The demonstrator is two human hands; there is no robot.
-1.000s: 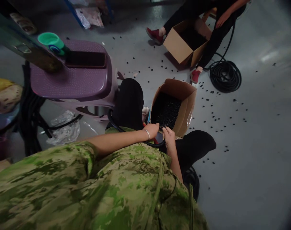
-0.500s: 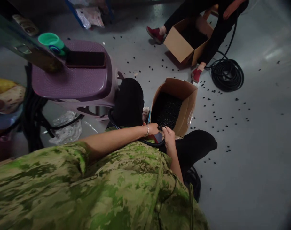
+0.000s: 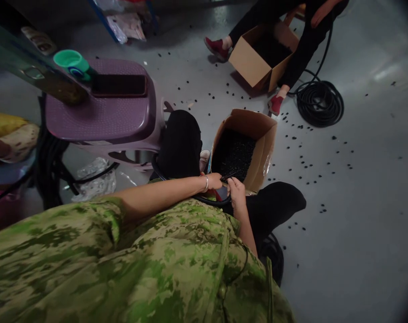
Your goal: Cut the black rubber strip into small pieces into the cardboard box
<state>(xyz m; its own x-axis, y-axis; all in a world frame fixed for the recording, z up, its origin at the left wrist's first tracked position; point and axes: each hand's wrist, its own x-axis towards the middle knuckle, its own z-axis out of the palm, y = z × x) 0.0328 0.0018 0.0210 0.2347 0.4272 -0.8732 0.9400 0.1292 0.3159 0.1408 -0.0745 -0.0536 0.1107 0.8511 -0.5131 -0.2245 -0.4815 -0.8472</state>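
Two hands hold a black hose (image 3: 207, 200).
The left hand (image 3: 214, 181) and right hand (image 3: 236, 187) grip it close together; the box (image 3: 268, 137) sits just past them. The hose needs a steady hold.

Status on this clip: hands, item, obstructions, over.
Both closed on black hose: left hand, right hand. Open cardboard box of small black pieces just beyond. Nothing blocking.

Green camouflage shirt (image 3: 173, 260), silver bracelet (image 3: 206, 183)
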